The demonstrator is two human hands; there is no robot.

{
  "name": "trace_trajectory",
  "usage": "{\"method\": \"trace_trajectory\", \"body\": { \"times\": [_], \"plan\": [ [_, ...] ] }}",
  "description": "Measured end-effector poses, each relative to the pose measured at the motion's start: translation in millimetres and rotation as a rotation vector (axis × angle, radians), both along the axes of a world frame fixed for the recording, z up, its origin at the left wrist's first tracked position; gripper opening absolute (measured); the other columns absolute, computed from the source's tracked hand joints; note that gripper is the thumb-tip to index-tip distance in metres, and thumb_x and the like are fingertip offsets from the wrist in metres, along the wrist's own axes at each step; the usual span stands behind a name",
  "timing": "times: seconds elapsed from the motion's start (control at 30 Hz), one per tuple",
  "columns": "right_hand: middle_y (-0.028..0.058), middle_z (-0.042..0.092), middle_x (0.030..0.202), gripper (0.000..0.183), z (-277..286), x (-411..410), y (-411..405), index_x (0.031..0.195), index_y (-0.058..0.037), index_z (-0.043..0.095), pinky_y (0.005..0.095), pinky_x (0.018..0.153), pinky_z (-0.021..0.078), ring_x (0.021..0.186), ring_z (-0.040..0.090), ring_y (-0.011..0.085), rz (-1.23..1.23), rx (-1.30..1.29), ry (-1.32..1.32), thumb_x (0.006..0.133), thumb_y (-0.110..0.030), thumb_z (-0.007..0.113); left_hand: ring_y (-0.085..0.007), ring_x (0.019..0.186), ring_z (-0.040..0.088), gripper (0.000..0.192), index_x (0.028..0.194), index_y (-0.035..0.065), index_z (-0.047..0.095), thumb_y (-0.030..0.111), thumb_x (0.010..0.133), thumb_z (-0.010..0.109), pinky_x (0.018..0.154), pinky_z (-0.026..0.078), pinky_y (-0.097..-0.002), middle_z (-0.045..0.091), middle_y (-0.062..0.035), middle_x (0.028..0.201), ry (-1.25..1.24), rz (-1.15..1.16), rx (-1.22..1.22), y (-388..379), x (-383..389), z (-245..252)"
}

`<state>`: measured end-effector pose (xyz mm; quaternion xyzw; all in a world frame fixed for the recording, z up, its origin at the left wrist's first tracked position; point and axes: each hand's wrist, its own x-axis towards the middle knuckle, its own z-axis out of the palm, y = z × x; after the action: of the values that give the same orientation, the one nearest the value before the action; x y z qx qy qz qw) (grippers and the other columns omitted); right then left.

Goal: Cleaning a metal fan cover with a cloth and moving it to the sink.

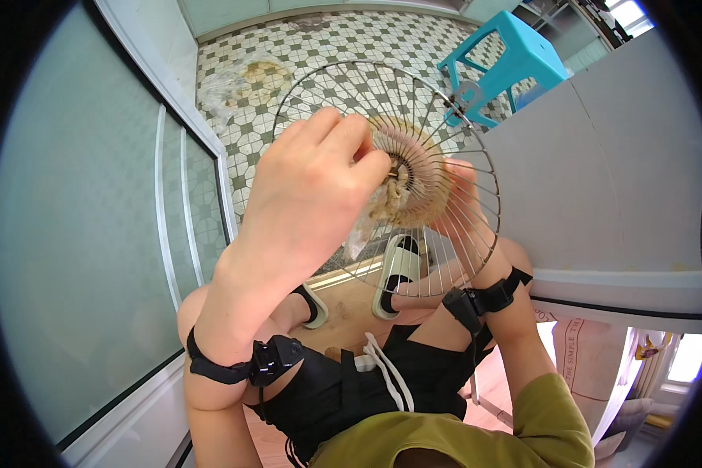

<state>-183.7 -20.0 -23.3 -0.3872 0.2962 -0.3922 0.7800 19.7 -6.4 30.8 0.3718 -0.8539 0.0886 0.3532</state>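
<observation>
In front of me is a round wire guard with radial wires, a metal rim and a clip at its upper right. Its raised middle is coated in brownish grime. My left hand is curled over the guard's centre, thumb and fingers pinched together. Below the thumb hangs a soiled, crumpled plastic film, brown and clumped near the hub. The left fingertips are partly hidden, so their exact hold is hard to see. My right hand grips the guard's grimy middle from behind, seen through the wires.
On the tiled floor lies a stained clear plastic sheet. A turquoise plastic stool stands at upper right. A frosted glass sliding door borders my left, a grey panel my right. Straps with black devices circle both forearms.
</observation>
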Motion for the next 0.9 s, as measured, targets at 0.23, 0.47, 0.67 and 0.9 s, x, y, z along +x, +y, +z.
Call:
{"method": "trace_trajectory", "body": {
  "times": [0.23,0.47,0.67,0.9],
  "plan": [
    [0.009,0.049,0.122,0.071,1.1,-2.6,1.7,0.134,-0.0063,0.032,0.0369,0.09,0.0469,0.107,0.053,0.017,0.099,-0.029,-0.102,0.08,-0.047,0.051,-0.019,0.071,0.053,0.015,0.072,0.0063,0.056,0.004,0.058,0.062,0.054,0.045,-0.0292,0.051,-0.0022,0.074,0.037,-0.161,-0.011,-2.4,-12.3,-17.2],
    [0.0077,0.049,0.122,0.07,-11.8,3.7,5.8,0.137,-0.0076,0.029,0.0363,0.092,0.0455,0.107,0.054,0.0177,0.085,0.114,-0.261,0.082,-0.044,0.05,-0.021,0.068,0.051,0.016,0.073,0.0035,0.054,0.002,0.059,0.059,0.054,0.045,-0.0296,0.047,-0.0062,0.072,0.062,-0.061,-0.097,6.8,-29.7,-36.3],
    [0.0065,0.041,0.129,0.08,-1.8,13.3,13.5,0.141,-0.0124,0.022,0.035,0.098,0.0398,0.117,0.045,0.0181,0.053,-0.063,-0.173,0.076,-0.038,0.061,-0.02,0.067,0.049,0.012,0.067,0.0047,0.049,0.005,0.059,0.058,0.055,0.045,-0.0287,0.043,-0.0062,0.068,0.105,0.072,-0.094,12.2,-34.6,-37.9],
    [0.006,0.033,0.136,0.082,-7.3,16.9,13.3,0.138,-0.0152,0.02,0.0367,0.104,0.0311,0.127,0.034,0.0205,0.044,-0.24,-0.205,0.073,-0.029,0.067,-0.0193,0.066,0.05,0.011,0.067,0.006,0.049,0.006,0.059,0.057,0.055,0.045,-0.0286,0.043,-0.0055,0.067,0.199,-0.048,-0.144,2.6,-27.1,-41.3]
  ]
}}
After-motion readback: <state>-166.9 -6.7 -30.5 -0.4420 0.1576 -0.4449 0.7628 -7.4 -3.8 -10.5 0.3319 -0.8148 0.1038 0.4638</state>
